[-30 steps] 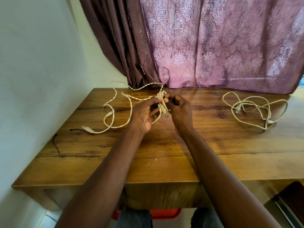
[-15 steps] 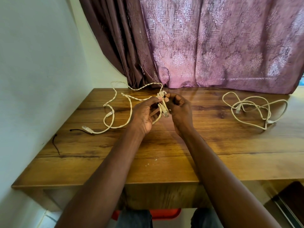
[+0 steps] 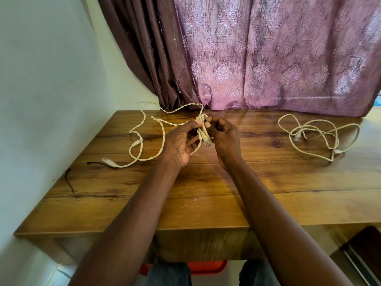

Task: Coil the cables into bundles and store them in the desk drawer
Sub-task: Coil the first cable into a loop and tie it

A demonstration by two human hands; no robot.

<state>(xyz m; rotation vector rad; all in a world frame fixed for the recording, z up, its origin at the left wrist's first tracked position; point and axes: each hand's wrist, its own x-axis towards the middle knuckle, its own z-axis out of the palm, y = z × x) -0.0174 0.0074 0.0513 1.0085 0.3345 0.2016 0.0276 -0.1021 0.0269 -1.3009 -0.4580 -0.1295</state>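
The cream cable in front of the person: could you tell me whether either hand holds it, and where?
Both: the left hand and right hand pinch the cream cable beside its dangling plug.

twisted cable [image 3: 144, 129] left on desk [image 3: 206, 193], loose cable [image 3: 317, 135] right, curtain [image 3: 268, 54] behind

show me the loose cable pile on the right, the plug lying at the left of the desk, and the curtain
loose cable pile [image 3: 318, 134], head view, overlapping loops mid-pile
plug [image 3: 108, 162], head view, connector body at the cable's end
curtain [image 3: 268, 52], head view, patterned pink panel
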